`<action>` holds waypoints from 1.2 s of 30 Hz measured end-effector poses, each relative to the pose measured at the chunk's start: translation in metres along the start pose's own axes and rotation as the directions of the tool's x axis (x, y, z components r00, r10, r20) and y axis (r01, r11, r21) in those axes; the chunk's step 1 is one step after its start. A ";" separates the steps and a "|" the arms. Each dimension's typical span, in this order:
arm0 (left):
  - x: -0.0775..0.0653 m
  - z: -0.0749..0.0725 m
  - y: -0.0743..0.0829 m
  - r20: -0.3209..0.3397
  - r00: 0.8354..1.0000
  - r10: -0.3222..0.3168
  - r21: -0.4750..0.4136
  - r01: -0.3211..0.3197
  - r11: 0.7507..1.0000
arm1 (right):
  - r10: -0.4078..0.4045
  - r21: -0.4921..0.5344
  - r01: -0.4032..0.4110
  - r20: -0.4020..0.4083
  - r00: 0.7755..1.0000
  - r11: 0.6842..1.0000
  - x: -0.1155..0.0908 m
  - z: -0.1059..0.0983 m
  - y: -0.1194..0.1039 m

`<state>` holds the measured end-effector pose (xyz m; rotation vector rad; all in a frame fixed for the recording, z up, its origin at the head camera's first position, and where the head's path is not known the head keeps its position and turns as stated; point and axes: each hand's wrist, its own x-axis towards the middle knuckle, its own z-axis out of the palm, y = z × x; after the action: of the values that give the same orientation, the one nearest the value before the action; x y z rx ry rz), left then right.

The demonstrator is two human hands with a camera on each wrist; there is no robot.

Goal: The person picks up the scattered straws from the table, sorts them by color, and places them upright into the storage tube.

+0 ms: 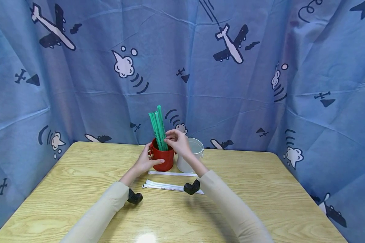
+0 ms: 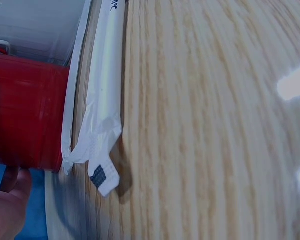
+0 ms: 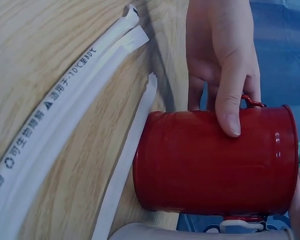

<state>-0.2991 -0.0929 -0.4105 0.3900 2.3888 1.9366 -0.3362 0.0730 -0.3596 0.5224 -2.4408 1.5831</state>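
- Two hands at work over the wooden table (image 1: 246, 192), and the left hand (image 1: 143, 163) has the red cup (image 1: 165, 159), thumb across its side, fingers wrapped around by the handle!
- Several green straws (image 1: 158, 130) stand in that cup, leaning slightly, tops well above the rim.
- Up at the straws, the right hand (image 1: 180, 143) comes in with bent fingers and thumb; whether they pinch one, I cannot tell.
- Just beside the red cup, the white cup (image 1: 185, 164) stands upright, partly behind the right forearm.
- Nearer us, one white straw (image 1: 170, 173) lies before a white pair (image 1: 167, 186).
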 end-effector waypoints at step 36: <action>0.002 0.001 -0.007 -0.018 0.999 0.037 -0.002 -0.037 0.999 | -0.294 -0.215 0.313 0.118 0.948 0.925 -0.018 -0.008 -0.005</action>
<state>-0.3017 -0.0928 -0.4171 0.4214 2.4073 1.9659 -0.3180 0.0819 -0.3581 0.8902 -2.4135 1.1590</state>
